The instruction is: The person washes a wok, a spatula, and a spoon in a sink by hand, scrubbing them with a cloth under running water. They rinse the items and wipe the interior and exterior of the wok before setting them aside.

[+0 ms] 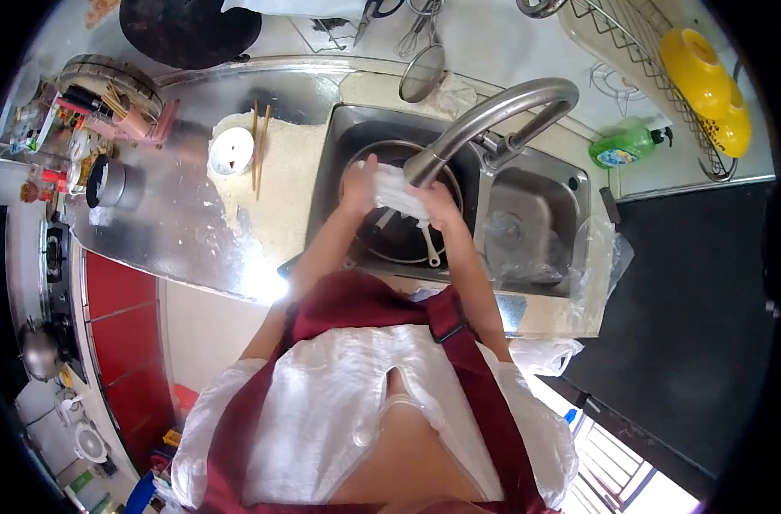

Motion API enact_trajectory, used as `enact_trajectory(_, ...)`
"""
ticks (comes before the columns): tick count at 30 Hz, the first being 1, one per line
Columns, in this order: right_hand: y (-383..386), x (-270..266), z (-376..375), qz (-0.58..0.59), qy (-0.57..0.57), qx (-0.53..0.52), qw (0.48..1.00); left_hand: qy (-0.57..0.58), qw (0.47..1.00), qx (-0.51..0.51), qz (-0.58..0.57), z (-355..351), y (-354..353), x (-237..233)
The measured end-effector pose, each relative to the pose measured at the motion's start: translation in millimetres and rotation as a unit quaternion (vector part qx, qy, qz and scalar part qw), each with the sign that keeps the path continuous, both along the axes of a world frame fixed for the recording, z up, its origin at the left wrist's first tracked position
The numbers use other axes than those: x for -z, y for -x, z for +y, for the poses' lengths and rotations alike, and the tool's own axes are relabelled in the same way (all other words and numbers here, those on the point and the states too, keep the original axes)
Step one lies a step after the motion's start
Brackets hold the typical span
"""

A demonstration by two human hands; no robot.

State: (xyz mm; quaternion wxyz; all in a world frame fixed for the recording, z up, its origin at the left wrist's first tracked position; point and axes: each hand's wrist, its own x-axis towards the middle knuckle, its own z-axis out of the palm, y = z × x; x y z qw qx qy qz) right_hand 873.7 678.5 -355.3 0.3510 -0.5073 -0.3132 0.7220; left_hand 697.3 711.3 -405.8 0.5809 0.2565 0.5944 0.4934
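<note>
Left hand: curled against the left end of a white item (pixel 390 190), the thumb raised; the left hand (pixel 359 186) was closed on it, though blur hid the exact finger placement.
Right hand: closed around the opposite end, the right hand (pixel 436 206) sitting just under the tap's mouth.
White item: held between both hands, above the left basin (pixel 365 120) — too blurred to tell cloth from dish.
Tap: the curved metal tap (pixel 502 116) arched over from behind the sink, its spout end right beside the white item; running water could not be made out.
Pan: a round dark pan (pixel 407 248) lay in the left basin beneath the hands, with a pale utensil handle (pixel 430 246) slanting across its near side.
Right basin: the smaller right basin (pixel 540 193) stood alongside, something see-through at its bottom.
Worktop: on the worktop (pixel 172 206) to the left, a white bowl (pixel 236 141) held a few dark bits — a pair of chopsticks (pixel 263 150) lay just beside it.
Soap: a green bottle (pixel 622 150) stood behind the right basin.
Wall: a sieve (pixel 422 74) hung behind the left basin; yellow bowls (pixel 694 73) rested on a rack at upper right.
</note>
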Motion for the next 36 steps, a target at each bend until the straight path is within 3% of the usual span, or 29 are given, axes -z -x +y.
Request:
enact_trajectory(1, 1.5, 1.5, 0.5, -0.001, 0.001, 0.001, 1.0, 0.013, 0.994, -0.004, -0.104, -1.9, -4.0, -17.1)
enact_trajectory(3, 3.7, 4.9, 1.8, 0.067, 0.025, 0.097, 0.993, 0.068, 0.984, 0.016, -0.162, -2.7, -6.2, -45.3)
enact_trajectory(5, 0.4, 8.0, 1.7, 0.086, 0.021, 0.106, 0.99, 0.124, 0.967, 0.037, -0.22, -4.1, -9.1, -47.1)
enact_trajectory(7, 1.3, 1.4, -1.8, 0.11, 0.017, 0.116, 0.987, -0.008, 0.947, 0.13, -0.294, -7.0, -6.6, -34.4)
enact_trajectory(10, 4.1, -1.9, -12.9, 0.034, -0.011, 0.106, 0.994, 0.058, 0.975, 0.063, -0.205, -15.3, -12.1, -28.6)
enact_trajectory(14, 20.4, 17.6, -7.6, -0.008, -0.07, 0.191, 0.979, 0.073, 0.972, 0.058, -0.215, -16.4, -25.6, 1.9)
enact_trajectory(18, 20.9, -1.6, -8.9, -0.008, -0.009, 0.231, 0.973, 0.102, 0.947, 0.0, -0.304, -31.4, -30.3, -33.4)
enact_trajectory(22, 14.9, 21.3, -8.2, 0.057, -0.016, 0.208, 0.976, 0.124, 0.911, 0.055, -0.389, -19.1, -13.9, -39.4)
enact_trajectory(24, 17.6, 21.9, -9.9, 0.049, -0.024, 0.209, 0.976, 0.055, 0.941, 0.098, -0.32, -13.5, -11.3, -23.7)
enact_trajectory(28, 25.6, 11.0, -14.7, 0.054, -0.075, 0.19, 0.977, -0.022, 0.969, 0.092, -0.228, -24.8, -30.4, -23.0)
enact_trajectory(30, 22.5, 2.7, -16.9, 0.056, -0.062, 0.166, 0.983, 0.015, 0.967, -0.026, -0.254, -31.6, -42.4, -29.7)
enact_trajectory(31, 21.1, -1.2, -16.9, 0.056, -0.049, 0.142, 0.987, 0.014, 0.967, -0.025, -0.255, -32.2, -43.8, -23.9)
enact_trajectory(33, 26.5, 4.8, -14.5, 0.05, -0.055, 0.159, 0.984, 0.023, 0.941, 0.082, -0.328, -34.5, -46.6, -25.2)
enact_trajectory(36, 35.4, 14.1, -9.3, 0.003, -0.065, 0.175, 0.982, 0.085, 0.921, 0.117, -0.362, -39.2, -47.0, -45.3)
